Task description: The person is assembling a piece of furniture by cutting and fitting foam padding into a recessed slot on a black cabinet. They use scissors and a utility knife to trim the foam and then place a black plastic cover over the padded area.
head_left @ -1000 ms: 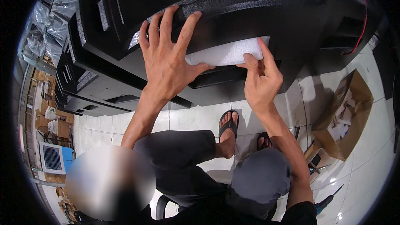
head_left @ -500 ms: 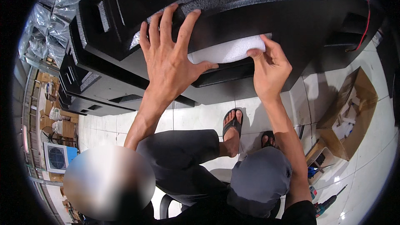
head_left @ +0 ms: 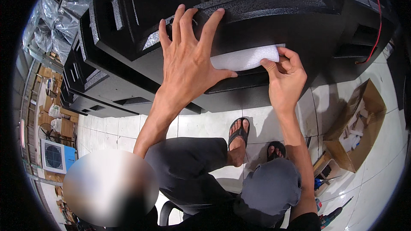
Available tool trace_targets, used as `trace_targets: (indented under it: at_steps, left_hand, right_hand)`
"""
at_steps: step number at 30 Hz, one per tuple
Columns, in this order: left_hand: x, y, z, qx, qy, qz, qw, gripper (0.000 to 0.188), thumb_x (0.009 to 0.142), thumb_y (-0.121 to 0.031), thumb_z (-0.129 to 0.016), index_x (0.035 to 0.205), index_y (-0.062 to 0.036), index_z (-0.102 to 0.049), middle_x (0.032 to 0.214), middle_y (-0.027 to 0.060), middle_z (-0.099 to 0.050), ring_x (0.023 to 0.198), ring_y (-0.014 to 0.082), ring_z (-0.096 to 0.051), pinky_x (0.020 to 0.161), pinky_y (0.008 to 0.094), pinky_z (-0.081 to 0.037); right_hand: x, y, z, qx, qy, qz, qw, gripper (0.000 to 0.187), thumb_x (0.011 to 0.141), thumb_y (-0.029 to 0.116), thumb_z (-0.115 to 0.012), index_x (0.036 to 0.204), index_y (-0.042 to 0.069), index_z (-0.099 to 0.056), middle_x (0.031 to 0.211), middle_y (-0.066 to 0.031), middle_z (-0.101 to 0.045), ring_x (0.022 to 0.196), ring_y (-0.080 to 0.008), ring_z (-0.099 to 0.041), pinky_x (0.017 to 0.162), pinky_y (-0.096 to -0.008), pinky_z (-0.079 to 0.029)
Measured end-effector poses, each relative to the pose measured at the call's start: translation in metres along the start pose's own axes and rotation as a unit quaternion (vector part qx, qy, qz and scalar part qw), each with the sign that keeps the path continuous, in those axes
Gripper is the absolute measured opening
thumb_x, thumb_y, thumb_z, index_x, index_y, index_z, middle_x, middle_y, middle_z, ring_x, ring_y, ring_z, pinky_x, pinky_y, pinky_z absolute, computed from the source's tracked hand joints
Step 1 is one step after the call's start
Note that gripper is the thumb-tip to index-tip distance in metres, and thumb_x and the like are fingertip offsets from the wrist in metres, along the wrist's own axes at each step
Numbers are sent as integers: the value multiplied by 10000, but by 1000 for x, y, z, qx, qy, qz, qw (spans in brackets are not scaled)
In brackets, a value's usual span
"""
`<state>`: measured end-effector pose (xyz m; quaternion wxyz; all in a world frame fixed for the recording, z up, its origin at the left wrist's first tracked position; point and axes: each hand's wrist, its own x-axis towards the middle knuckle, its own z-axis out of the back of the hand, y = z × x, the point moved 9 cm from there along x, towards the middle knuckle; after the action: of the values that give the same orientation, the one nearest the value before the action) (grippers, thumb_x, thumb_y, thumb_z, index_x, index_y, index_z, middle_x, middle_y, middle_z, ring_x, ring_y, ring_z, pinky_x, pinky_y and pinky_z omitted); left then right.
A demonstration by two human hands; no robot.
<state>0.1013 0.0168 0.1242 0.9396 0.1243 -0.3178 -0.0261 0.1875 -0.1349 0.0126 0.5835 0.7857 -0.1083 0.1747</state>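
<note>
On the black cabinet [head_left: 257,32], we splay our left hand [head_left: 185,66] wide; our right hand [head_left: 287,81] pinches the white foam strip [head_left: 246,58] by one end

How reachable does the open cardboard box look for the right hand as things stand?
Probably yes: the cardboard box stands open-topped off to the right, but the right hand pinches the white foam piece and would likely have to let go first.

A cardboard box [head_left: 370,133] of white scraps [head_left: 355,129] stood on the tiled floor [head_left: 379,169], near a drill [head_left: 331,217]; clear plastic [head_left: 81,1] showed at upper left.
</note>
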Motion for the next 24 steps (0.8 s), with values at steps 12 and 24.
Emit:
trace_targets:
  at_steps: [12,24]
  left_hand:
    - [2,-7,3,5,-32,-4,999,1174,415,-446,-952,1450,-249,-434,1428,239,-356,1354,440,-312,1114,586,-215]
    - [-2,-11,9,37,-91,-27,995,1092,426,-238,-953,1402,-212,-464,1395,232,-381,1322,418,-356,1071,549,-269]
  right_hand:
    - [4,-1,-4,-19,-5,36,999,188,844,-27,-722,987,-60,-604,869,-96,-708,795,-71,-610,719,-205,-478]
    - [-3,2,-6,-112,-50,124,985,154,838,-55,-692,960,-37,-599,822,-101,-711,748,-73,-638,658,-205,-501]
